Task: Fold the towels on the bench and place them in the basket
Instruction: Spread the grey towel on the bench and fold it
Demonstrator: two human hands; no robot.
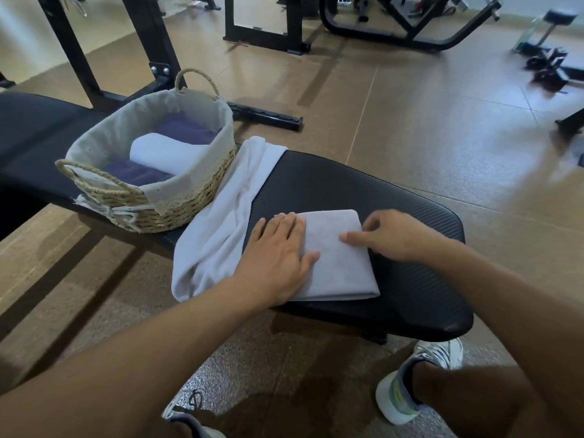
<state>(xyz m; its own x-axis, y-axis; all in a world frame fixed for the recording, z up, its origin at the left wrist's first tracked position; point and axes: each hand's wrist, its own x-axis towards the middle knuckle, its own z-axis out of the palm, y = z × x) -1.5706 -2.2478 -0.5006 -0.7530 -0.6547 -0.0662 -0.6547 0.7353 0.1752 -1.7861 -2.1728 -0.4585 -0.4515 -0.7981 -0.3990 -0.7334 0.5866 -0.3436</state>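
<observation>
A folded grey towel [339, 263] lies flat on the black padded bench [395, 222]. My left hand [278, 257] lies flat on its left part, fingers straight. My right hand [395, 237] touches its right side, thumb stretched over the cloth and fingers loosely curled at the edge. To the left an unfolded white towel [221, 222] is draped across the bench and hangs over its near edge. A woven basket [189, 197] with a cloth lining stands on the bench further left; it holds a folded white towel [164, 153] and folded purple towels [186, 131].
Black gym machine frames [262, 33] stand behind the bench on the brown tiled floor. More equipment [546, 67] is at the far right. My feet in light sneakers [410, 390] are on the floor below the bench's near edge.
</observation>
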